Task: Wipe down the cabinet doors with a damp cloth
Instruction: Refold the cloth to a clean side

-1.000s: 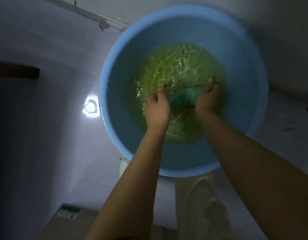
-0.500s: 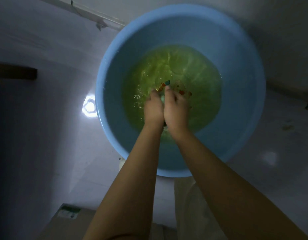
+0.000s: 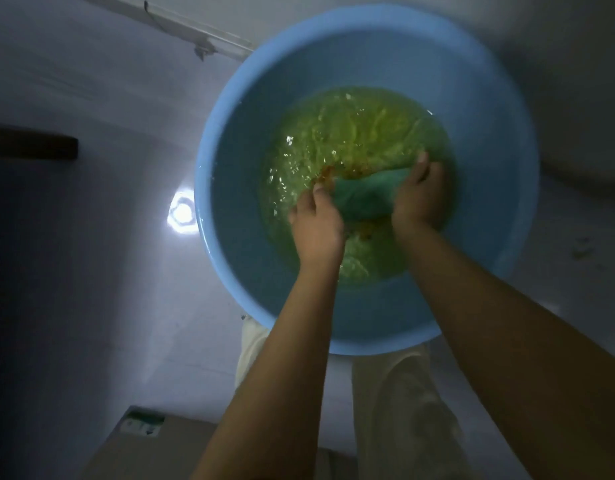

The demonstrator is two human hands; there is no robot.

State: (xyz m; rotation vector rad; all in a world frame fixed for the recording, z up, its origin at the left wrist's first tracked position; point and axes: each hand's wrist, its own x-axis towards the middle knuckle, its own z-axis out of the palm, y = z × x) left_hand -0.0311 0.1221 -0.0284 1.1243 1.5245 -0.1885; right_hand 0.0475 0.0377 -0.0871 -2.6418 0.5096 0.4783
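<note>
One basin (image 3: 230,188), round, blue, filling the upper middle of the head view; it holds greenish-yellow water (image 3: 361,133), rippled, with bright glints toward 9 o'clock of the pool.

One cloth (image 3: 365,194), teal-green, bunched into a short roll; it lies in the water at the pool's 4 o'clock side, partly at the surface; its long axis runs roughly from 8 o'clock to 2 o'clock, the 2 o'clock end a little higher in the frame; orange-brown patches show at its 10 o'clock and 6 o'clock edges, whether part of the cloth or not I cannot tell.

Two hands, both bare, forearms entering from 6 and 4 o'clock; left hand (image 3: 316,226) grips the cloth's 8 o'clock end, fingers curled down round it, knuckles up; right hand (image 3: 418,197) grips the 2 o'clock end, thumb over the top of the roll, fingers wrapped under and out of sight; the two hands stand apart with the roll stretched between them.

One pale trouser leg (image 3: 403,410) below the basin at 6 o'clock; a second pale fold (image 3: 250,344) beside the left forearm.

One cardboard box (image 3: 143,441) at 7 o'clock, with one green-and-white label (image 3: 143,422) on top.

One bright reflection (image 3: 182,213) on the pale floor, just beside the basin's 9 o'clock rim.

One dark bar (image 3: 32,147) at 9 o'clock of the frame; too dim to identify.
</note>
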